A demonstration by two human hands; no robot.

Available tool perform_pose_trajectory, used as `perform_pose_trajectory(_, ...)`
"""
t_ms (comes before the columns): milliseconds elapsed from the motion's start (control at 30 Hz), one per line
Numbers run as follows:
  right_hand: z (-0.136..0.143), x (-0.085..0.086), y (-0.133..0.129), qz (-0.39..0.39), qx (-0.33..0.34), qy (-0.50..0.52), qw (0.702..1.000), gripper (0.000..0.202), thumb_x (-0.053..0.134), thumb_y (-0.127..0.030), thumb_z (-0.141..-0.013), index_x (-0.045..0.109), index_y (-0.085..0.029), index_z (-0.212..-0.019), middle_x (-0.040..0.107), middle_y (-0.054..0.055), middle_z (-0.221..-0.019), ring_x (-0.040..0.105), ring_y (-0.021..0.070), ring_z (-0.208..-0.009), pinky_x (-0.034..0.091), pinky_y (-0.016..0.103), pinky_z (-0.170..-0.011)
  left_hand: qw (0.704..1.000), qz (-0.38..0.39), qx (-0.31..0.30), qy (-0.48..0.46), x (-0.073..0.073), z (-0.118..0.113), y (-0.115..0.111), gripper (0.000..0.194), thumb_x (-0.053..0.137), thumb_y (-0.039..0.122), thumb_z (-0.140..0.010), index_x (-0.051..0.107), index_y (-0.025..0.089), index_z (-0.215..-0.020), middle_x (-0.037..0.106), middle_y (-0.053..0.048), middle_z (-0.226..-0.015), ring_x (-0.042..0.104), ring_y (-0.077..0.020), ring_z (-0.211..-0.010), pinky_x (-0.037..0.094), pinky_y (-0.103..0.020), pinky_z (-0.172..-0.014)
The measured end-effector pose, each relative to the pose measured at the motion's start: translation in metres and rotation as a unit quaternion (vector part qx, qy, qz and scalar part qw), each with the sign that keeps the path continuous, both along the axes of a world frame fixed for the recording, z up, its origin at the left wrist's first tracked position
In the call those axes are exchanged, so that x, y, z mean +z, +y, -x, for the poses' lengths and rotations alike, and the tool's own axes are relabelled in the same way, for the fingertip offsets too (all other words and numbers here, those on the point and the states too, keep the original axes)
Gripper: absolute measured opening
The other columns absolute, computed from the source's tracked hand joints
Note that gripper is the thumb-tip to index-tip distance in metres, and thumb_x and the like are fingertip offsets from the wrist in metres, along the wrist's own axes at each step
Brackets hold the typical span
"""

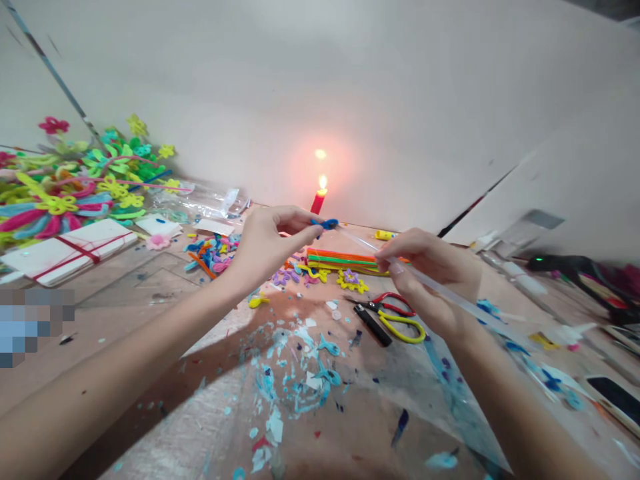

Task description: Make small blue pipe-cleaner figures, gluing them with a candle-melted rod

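My left hand (273, 233) pinches a small blue fuzzy pipe cleaner piece (329, 225) between thumb and fingertips. In my right hand (433, 270) is a long translucent glue stick (360, 242), gripped between thumb and fingers. Its thin far end meets the blue piece or lies right beside it; I cannot tell if they touch. Just behind the blue piece burns a red candle (317, 202), standing tilted. Beneath my hands lie a bundle of orange, green and yellow pipe cleaners (345, 259) and small yellow and purple flower shapes (351, 280).
Scissors (400, 317) with red and yellow handles and a black lighter-like object (373, 325) lie ahead. Blue and white wax-like scraps (300, 373) dot the table. Pipe cleaner flowers (60, 200) pile up left, behind a white box (70, 252). A phone (617, 403) lies right.
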State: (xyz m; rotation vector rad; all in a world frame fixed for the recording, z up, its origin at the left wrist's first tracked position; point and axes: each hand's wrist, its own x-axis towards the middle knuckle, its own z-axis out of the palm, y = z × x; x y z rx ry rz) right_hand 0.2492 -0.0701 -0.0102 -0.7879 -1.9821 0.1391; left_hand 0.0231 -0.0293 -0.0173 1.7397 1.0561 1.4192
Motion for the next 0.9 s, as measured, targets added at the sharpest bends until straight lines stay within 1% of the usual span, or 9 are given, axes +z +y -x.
perform_pose_trajectory(133, 0.0004, 0.0003, -0.0001, -0.017, -0.001, -0.020, 1.000, 0.018, 0.060, -0.016, -0.083, 0.067, -0.029, -0.092, 0.068, 0.002, -0.083, 0.065, 0.0199, -0.077, 0.049, 0.037, -0.069, 1.000, -0.014, 0.006, 0.005, 0.0002, -0.0004, -0.0013, 0.018, 0.071, 0.025, -0.079, 0.079, 0.014, -0.091, 0.078, -0.007, -0.089, 0.067, -0.0120, -0.068, 0.055, -0.024, -0.064)
perform_pose_trajectory(267, 0.0006, 0.0000, -0.0005, -0.031, -0.010, -0.032, 0.999, 0.019, 0.059, -0.015, -0.082, 0.066, -0.029, -0.093, 0.068, 0.002, -0.085, 0.064, 0.0206, -0.078, 0.049, 0.038, -0.069, 0.999, -0.025, 0.017, 0.011, 0.0004, -0.0007, -0.0027, 0.018, 0.071, 0.026, -0.079, 0.079, 0.014, -0.091, 0.078, -0.008, -0.088, 0.067, -0.0125, -0.067, 0.055, -0.025, -0.065)
perform_pose_trajectory(400, 0.0015, 0.0011, -0.0013, -0.056, -0.018, -0.050, 0.997, 0.022, 0.059, -0.013, -0.080, 0.066, -0.029, -0.093, 0.068, 0.002, -0.084, 0.065, 0.0197, -0.076, 0.049, 0.036, -0.068, 0.999, -0.026, 0.017, 0.014, -0.0003, -0.0008, -0.0030, 0.019, 0.071, 0.026, -0.079, 0.079, 0.014, -0.091, 0.078, -0.008, -0.089, 0.068, -0.0130, -0.068, 0.056, -0.026, -0.067)
perform_pose_trajectory(533, 0.0016, 0.0017, -0.0009, -0.079, -0.014, -0.065, 0.995, 0.024, 0.058, -0.010, -0.078, 0.065, -0.027, -0.093, 0.068, 0.001, -0.083, 0.064, 0.0177, -0.075, 0.048, 0.033, -0.067, 0.999, -0.027, 0.016, 0.013, -0.0010, -0.0010, -0.0019, 0.020, 0.072, 0.026, -0.079, 0.078, 0.012, -0.091, 0.078, -0.009, -0.087, 0.069, -0.0139, -0.069, 0.057, -0.026, -0.068)
perform_pose_trajectory(767, 0.0010, 0.0021, -0.0005, -0.127, -0.014, -0.089, 0.988, 0.024, 0.059, -0.010, -0.076, 0.065, -0.024, -0.094, 0.068, 0.000, -0.084, 0.064, 0.0160, -0.073, 0.048, 0.031, -0.065, 0.998, -0.046, 0.023, 0.026, -0.0013, 0.0002, -0.0021, 0.016, 0.071, 0.024, -0.079, 0.078, 0.015, -0.090, 0.078, -0.005, -0.079, 0.069, -0.0130, -0.067, 0.058, -0.025, -0.066)
perform_pose_trajectory(900, 0.0014, 0.0033, -0.0013, -0.123, -0.006, -0.076, 0.989, 0.024, 0.060, -0.010, -0.075, 0.066, -0.024, -0.094, 0.068, 0.000, -0.083, 0.064, 0.0160, -0.072, 0.048, 0.030, -0.064, 0.998, -0.051, 0.032, 0.033, -0.0018, 0.0011, -0.0018, 0.015, 0.070, 0.023, -0.079, 0.078, 0.015, -0.090, 0.077, -0.005, -0.077, 0.069, -0.0125, -0.065, 0.057, -0.024, -0.063)
